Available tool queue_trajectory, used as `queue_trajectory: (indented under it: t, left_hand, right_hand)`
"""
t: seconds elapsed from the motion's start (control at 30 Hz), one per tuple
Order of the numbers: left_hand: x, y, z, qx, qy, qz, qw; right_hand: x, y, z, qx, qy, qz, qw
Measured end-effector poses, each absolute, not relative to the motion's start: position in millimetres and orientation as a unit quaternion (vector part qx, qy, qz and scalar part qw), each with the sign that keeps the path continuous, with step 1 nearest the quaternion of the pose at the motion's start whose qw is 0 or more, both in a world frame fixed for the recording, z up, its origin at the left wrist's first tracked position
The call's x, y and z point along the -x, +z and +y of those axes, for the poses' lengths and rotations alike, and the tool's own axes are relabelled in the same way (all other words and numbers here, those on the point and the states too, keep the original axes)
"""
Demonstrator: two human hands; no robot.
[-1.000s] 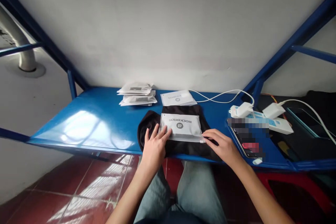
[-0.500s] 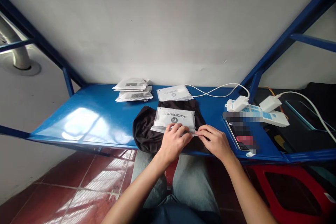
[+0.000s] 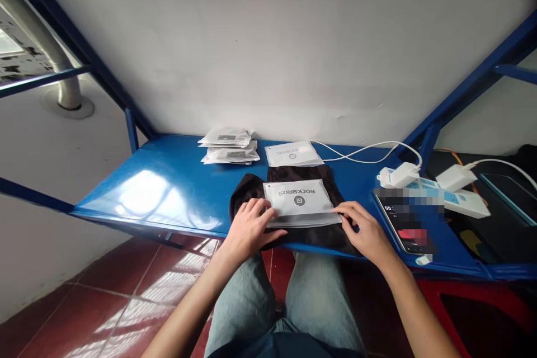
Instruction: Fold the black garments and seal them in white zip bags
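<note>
Head; hands [image 3: 249, 228] [image 3: 366, 230] farther apart; zip [image 3: 301, 224] unclear

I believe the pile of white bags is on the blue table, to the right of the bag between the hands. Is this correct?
Not quite. The head view shows the pile of white bags to the left of the bag between the left hand and right hand; it is on the blue table.
</note>
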State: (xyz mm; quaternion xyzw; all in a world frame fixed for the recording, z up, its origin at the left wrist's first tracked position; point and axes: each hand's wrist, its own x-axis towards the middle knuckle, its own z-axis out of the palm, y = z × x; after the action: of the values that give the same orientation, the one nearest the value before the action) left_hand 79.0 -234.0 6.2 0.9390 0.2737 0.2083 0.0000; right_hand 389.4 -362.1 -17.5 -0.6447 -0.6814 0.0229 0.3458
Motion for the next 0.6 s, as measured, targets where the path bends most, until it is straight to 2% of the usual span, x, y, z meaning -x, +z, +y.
queue_trajectory:
  t: [0.17, 0.27, 0.4, 0.5, 0.6]
  left_hand:
    - [-111.0, 12.0, -228.2, -0.956, 0.211, 0.195, -0.054]
    - [-120.0, 12.9, -224.8, -0.928, 0.287, 0.214, -0.099]
    - [-126.7, 19.6, -227.9, -0.889, 0.354, 0.265, -0.119]
    - [-125.0, 28.8, -232.2, -0.898, 0.333, 0.282, -0.062]
    - [-119.5, 35.0, -222.4, -0.871, 0.269, 0.404, 0.07]
  right_hand:
    - [-345.8, 3.0, -374.8, 0.591, -0.011, -0.702, 0.397]
    - [-316.6, 6.6, -372.0, 0.564, 0.006, -0.744, 0.359]
    - [-299.8, -1.3, -351.4, 0.632, -0.002, -0.714, 0.301]
    - [-298.2, -6.0, -335.5, 0.676, -0.014, -0.691, 0.257]
    - [-297.2, -4.8, -325.4, 0.684, -0.02, -0.702, 0.198]
